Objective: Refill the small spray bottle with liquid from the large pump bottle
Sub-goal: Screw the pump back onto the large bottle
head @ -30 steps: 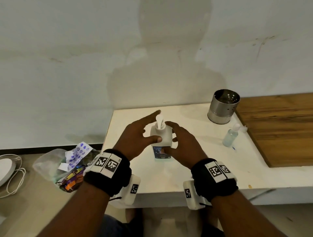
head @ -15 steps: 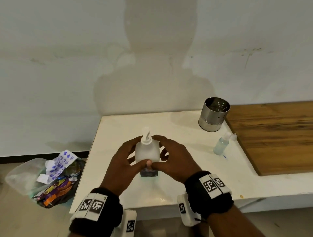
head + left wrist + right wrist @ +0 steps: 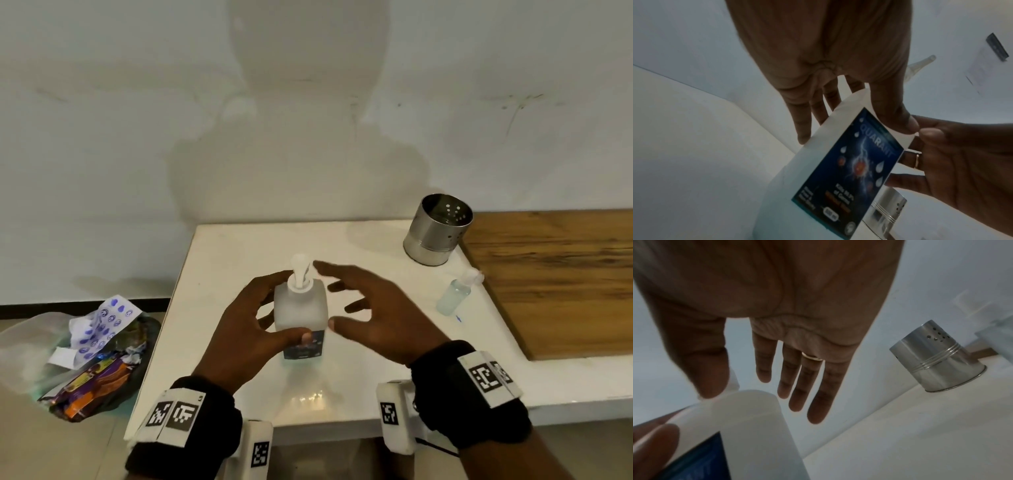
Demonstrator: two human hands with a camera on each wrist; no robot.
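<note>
We are holding the large pump bottle (image 3: 300,308) upright on the white table (image 3: 239,246) with our left hand (image 3: 239,329): the thumb is pressing its front face just above the blue label (image 3: 849,170) and the fingers are wrapping round the far side, so this grip is closed on the bottle. The bottle is a frosted, squarish plastic block with rounded shoulders and a white pump head (image 3: 301,270) on top; how much liquid it is carrying we cannot tell.

Our right hand (image 3: 373,315) is hovering just beside the bottle's right flank, fingers straight and spread, a thin gold ring (image 3: 812,357) on one of them. That grip is open and holding nothing, and in the right wrist view we are seeing a gap between its fingertips and the bottle wall.

Further right of the open grip, the small spray bottle (image 3: 457,296) is standing on the table, clear plastic with a pale bluish liquid inside and a white sprayer top. Beyond it a shiny steel cylinder (image 3: 436,229) with punched holes is sitting at the edge of a wooden board (image 3: 555,281).

Left of the holding grip, down on the floor, a clear plastic bag (image 3: 78,359) is slumping, stuffed with colourful wrappers and crumpled printed paper.
</note>
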